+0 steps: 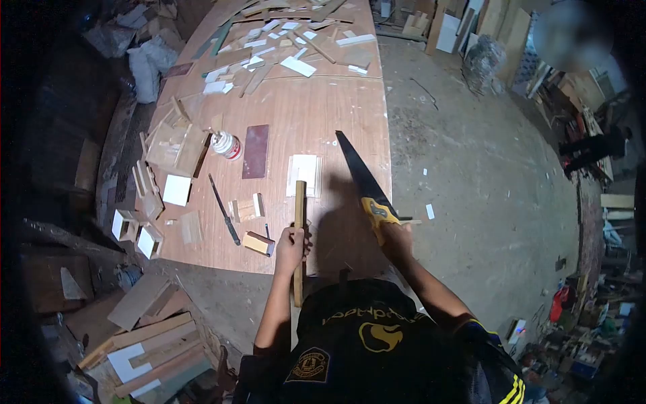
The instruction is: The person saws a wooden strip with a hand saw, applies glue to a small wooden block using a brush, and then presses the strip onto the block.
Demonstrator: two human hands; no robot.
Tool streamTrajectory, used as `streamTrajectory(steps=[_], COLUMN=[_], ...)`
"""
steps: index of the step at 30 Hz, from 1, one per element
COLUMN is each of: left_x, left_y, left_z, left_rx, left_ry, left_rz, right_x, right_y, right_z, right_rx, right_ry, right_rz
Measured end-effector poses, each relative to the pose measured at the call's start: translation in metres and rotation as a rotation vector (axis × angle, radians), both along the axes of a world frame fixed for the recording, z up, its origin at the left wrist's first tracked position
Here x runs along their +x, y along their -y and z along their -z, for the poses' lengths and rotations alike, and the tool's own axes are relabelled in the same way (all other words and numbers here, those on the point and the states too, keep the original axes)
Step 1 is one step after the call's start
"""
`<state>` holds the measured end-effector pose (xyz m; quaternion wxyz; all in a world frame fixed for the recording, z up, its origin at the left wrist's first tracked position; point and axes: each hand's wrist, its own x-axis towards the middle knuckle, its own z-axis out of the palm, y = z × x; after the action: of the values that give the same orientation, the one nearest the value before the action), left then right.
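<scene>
Left hand: the left hand is closed around a narrow wooden strip, which is laid across the near edge of the tabletop.
Right hand: the right hand is wrapped around the yellow handle of a handsaw; its blade is raised over the tabletop, just right of the strip.
Nearby: a glue bottle and a dark panel are seen farther back.

You have one handsaw and one long wooden stick, one in each hand: your right hand and your left hand. On the bench, beyond your fingers, sits one glue bottle, one dark red panel and one slim dark tool. The loose white offcuts further off are too many and too small to count.
</scene>
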<state>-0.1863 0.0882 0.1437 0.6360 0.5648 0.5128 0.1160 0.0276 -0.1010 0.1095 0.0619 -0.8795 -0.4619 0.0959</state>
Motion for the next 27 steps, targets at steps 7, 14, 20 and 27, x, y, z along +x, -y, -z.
streamTrajectory(steps=[7, 14, 20, 27], left_x=[-0.024, -0.054, -0.121, -0.139], left_y=[0.017, 0.035, -0.036, -0.117], left_z=[0.037, 0.050, 0.090, 0.109], left_rx=[0.295, 0.199, 0.423, 0.344], left_ry=[-0.026, -0.265, -0.517, -0.755], left_rz=[0.059, -0.277, -0.695, -0.598], right_x=[0.008, 0.013, 0.017, 0.004], right_y=[-0.025, -0.057, -0.062, -0.061], right_z=[0.054, 0.062, 0.073, 0.032], right_rx=[0.493, 0.072, 0.009, 0.120], right_ry=[0.231, 0.100, 0.115, 0.012], right_rz=[-0.253, -0.297, -0.365, -0.280])
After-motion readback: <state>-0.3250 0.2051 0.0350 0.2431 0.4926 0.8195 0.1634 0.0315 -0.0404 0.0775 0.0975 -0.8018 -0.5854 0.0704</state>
